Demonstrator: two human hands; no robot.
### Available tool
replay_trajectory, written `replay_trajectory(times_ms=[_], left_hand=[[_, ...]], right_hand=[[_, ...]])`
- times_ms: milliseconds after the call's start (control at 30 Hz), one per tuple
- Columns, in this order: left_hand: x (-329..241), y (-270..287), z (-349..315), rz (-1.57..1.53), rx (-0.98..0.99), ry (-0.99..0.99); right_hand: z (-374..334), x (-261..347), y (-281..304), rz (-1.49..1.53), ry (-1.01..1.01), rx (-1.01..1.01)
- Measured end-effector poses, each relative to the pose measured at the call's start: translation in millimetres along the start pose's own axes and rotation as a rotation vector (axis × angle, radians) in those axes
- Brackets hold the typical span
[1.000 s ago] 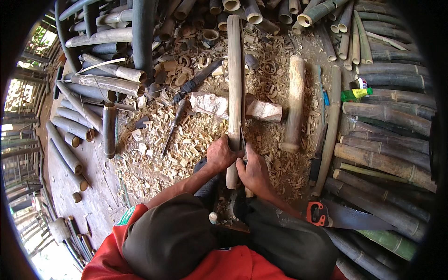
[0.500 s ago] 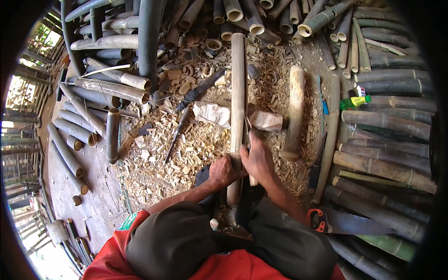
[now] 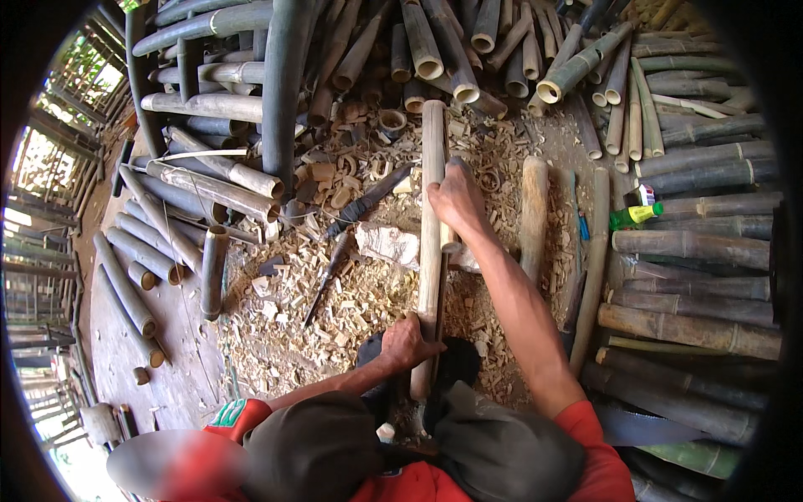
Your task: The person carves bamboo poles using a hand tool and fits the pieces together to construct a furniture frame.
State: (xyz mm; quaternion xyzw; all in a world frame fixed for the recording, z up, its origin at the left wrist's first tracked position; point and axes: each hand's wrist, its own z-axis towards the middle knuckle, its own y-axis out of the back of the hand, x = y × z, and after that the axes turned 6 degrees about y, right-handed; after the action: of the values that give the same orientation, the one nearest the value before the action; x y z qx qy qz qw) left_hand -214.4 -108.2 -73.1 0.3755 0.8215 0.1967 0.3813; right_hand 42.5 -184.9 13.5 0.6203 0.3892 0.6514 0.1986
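Nearest: dark trouser knees (image 3: 322, 439), bent, w/ red left sleeve (image 3: 226, 414) alongside, green-&-white patch on it. Just beyond, betw. knees: near end of bamboo pole (image 3: 431, 284), lying lengthwise, pointing away from body, mid-part across pale wood block (image 3: 389, 244). Left hand (image 3: 407, 341) on near part of pole, fingers clamped round it, thumb across top. Handling, as a judgement: stiff, prob. light for its length, hard & rounded, so apt to roll or slip on block; tough overall but liable to split along grain, edges maybe sharp. Best hold: near end, from the side, well clear of any blade, w/ block taking the weight. Farther up pole: right hand (image 3: 456, 198), fingers curled shut, apparently on a tool w/ pale handle (image 3: 450, 241) sticking out on wrist side; blade hidden, so can't tell type. Around block: wood shavings (image 3: 280, 293), thin dark-handled knife (image 3: 339, 255) to left, thicker peeled bamboo piece (image 3: 534, 217) to right. Off right, beside stacked bamboo lengths (image 3: 694, 247): green bottle (image 3: 633, 217) w/ yellow label, small white-red-blue pack (image 3: 645, 195) just behind. No brand or writing legible on patch, label or pack: too small or blurred. Farthest: cut bamboo tubes (image 3: 422, 63) heaped at top, open ends this way; at far left, slatted wall (image 3: 42, 251) w/ daylight thru gaps.
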Motion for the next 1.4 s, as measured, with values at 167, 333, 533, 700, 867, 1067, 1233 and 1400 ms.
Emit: replay_trajectory(times_ms=[167,333,533,700,867,1067,1233,1400], left_hand=[[0,7,-3,0.003,0.023,0.051],[-12,14,-5,0.021,0.063,0.06],[12,19,5,-0.154,0.082,-0.07],[23,19,4,-0.384,-0.013,-0.131],[15,18,5,-0.435,-0.014,-0.119],[21,13,9,-0.384,0.034,-0.068],[13,12,8,-0.346,0.01,-0.07],[1,25,-2,-0.302,0.006,-0.039]], right_hand=[[55,28,12,-0.014,-0.1,0.086],[92,23,21,-0.063,-0.111,0.005],[26,6,45,0.336,-0.093,-0.03],[-151,-14,46,0.764,-0.155,0.106],[-273,-50,18,0.554,-0.127,0.289],[-298,-47,24,0.386,-0.055,0.377],[-311,-53,17,0.374,-0.027,0.345],[-296,-52,10,0.42,-0.045,0.37]])
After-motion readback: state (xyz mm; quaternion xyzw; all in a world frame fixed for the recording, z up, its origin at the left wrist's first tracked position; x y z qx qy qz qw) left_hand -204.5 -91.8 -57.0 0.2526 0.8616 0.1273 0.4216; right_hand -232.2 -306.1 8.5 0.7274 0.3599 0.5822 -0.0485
